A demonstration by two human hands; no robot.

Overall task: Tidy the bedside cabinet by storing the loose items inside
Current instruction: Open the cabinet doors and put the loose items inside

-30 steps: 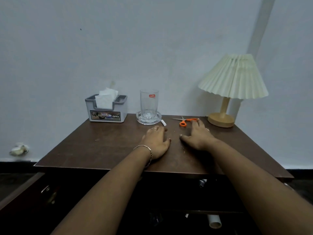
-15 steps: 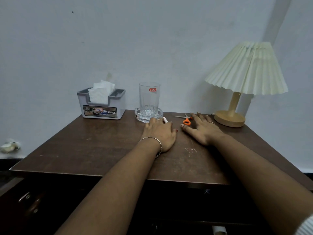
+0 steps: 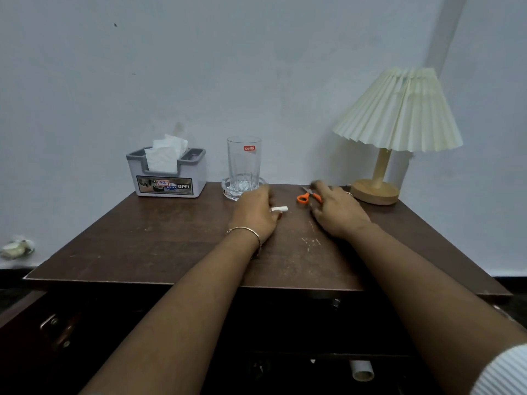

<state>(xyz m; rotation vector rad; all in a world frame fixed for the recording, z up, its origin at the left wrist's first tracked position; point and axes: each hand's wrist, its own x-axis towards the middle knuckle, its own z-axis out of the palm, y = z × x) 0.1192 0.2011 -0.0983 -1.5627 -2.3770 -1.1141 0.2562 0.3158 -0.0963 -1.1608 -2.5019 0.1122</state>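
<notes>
Flat a moment ago, the left hand (image 3: 253, 215) curls round the white stick (image 3: 281, 208) on the desk (image 3: 171, 238), the right hand (image 3: 336, 213) spreads over the orange scissors (image 3: 302, 198), and just beyond the left a glass (image 3: 243, 163) stands in a dish (image 3: 228, 192).

**Dim, flat light and smeary hands**

The room light is soft, cool and pretty dim. The wall (image 3: 256, 67) reads as an even grey-blue, and the lamp (image 3: 399, 109) isn't glowing. Faint shadows sit under both arms on the surface (image 3: 159, 246), and the cabinet front (image 3: 285, 323) is almost black. Motion blur smears the right hand (image 3: 339, 215) and the left hand (image 3: 253, 216) at the fingers, but the white stick (image 3: 279, 208) looks fairly crisp. The wide-angle lens bends the edges.
</notes>
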